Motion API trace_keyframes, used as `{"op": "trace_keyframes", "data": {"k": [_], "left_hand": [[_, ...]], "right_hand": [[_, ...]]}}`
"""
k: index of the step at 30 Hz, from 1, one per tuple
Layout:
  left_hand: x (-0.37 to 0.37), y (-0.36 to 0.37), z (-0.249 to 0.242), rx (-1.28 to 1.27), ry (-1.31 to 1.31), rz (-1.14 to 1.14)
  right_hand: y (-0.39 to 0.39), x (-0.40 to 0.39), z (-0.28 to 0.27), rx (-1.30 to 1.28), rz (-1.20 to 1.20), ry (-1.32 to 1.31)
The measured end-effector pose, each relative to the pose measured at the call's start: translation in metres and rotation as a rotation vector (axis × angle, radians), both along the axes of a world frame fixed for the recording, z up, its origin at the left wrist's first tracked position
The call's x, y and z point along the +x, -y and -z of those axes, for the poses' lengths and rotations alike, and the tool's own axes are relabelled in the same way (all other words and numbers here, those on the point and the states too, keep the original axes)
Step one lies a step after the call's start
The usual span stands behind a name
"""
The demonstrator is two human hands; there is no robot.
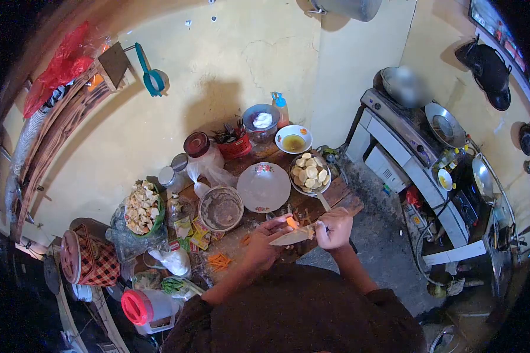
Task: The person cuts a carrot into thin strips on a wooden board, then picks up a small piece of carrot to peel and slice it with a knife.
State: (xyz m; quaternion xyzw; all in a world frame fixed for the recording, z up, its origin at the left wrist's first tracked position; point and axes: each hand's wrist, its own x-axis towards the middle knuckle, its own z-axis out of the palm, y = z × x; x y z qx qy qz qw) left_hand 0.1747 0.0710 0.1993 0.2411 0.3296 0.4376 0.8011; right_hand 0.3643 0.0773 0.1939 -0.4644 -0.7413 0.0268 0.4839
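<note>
A: Just below the glass plate (264, 187), left hand (264, 244) pinches a carrot piece (291, 222); right hand (334, 228) clasps the knife (290, 237).

B: Fingers closed on both (carrot looks stiff, probably slick); best gripped at its uncut end.

Orange, yellow, red and white around the hands

The carrot piece (291, 222) by the left hand's fingertips (282, 220) was bright orange, and the knife (291, 237) blade under the right hand's fingers (327, 226) was pale silver. Orange peels (219, 260) lay to the left of the fingers. Just past the fingertips, the plate (263, 187) was white with small pink flowers. The slices in the pan (310, 172) were pale yellow. Far to the left, the bag (98, 259) had red and black checks, and the jug lid (135, 306) was red.
</note>
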Motion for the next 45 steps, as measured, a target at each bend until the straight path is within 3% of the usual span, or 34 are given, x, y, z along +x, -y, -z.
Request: {"op": "trace_keyframes", "data": {"k": [4,7,9,19,21,31,37,39,42,45], "left_hand": [[-0.003,0.002,0.015,0.093,-0.054,0.074],[-0.002,0.001,0.013,-0.014,0.159,0.114],[0.002,0.005,0.008,0.042,-0.087,0.007],[0.0,0.003,0.005,0.038,-0.05,0.026],[0.002,0.004,0.009,0.134,-0.158,0.034],[-0.002,0.003,0.001,0.044,-0.07,0.027],[-0.003,0.006,-0.005,0.049,-0.134,0.042],[-0.003,0.006,-0.007,0.203,-0.297,0.045],[-0.004,0.006,-0.004,0.078,-0.16,0.038],[-0.004,0.005,0.019,0.158,-0.062,0.092]], "right_hand": [[0.0,-0.001,0.001,-0.009,0.002,0.035],[0.001,-0.001,-0.005,-0.014,-0.021,0.03],[0.0,0.001,-0.004,-0.012,-0.022,0.029],[-0.001,-0.004,-0.001,0.004,-0.029,0.004],[0.001,-0.003,-0.001,0.005,-0.049,-0.009],[0.002,-0.002,0.0,-0.031,-0.055,0.017],[0.002,-0.006,0.005,-0.028,-0.044,-0.002],[0.001,-0.006,0.006,-0.012,-0.047,-0.005],[-0.001,-0.004,0.01,-0.008,-0.019,-0.001],[0.002,-0.01,0.002,-0.01,-0.044,-0.017]]}}
